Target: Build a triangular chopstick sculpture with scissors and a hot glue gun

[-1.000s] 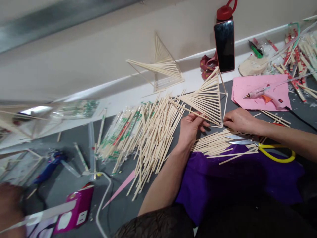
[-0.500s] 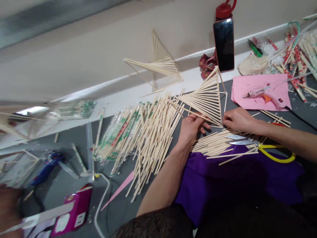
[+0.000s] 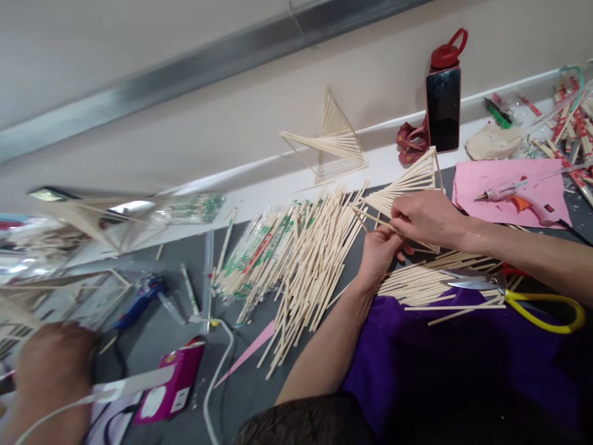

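Note:
A twisted frame of chopsticks (image 3: 414, 176), fanned out like slats, stands on the grey table in front of me. My left hand (image 3: 380, 247) pinches its lower edge, thumb and fingers closed around a stick there. From the right, my right hand (image 3: 426, 215) reaches across the frame. Its fingers are pressed together at the same lower stick, just above my left hand, and cover much of the slats. Loose chopsticks (image 3: 421, 278) lie under my wrists. Scissors (image 3: 514, 293) with yellow and red handles rest beside them.
A large heap of chopsticks (image 3: 315, 266) and wrapped packs (image 3: 254, 253) lie to the left. A glue gun (image 3: 523, 201) rests on pink sheets (image 3: 467, 176). A finished-looking frame (image 3: 340, 145), a phone (image 3: 443, 108) and a red-capped bottle (image 3: 445, 55) stand behind. Another person's hand (image 3: 58, 364) is at left.
My right hand has moved left from the frame's lower right corner to beside my left hand. My left hand keeps its hold. The view has shifted, and the other person's hand shows more.

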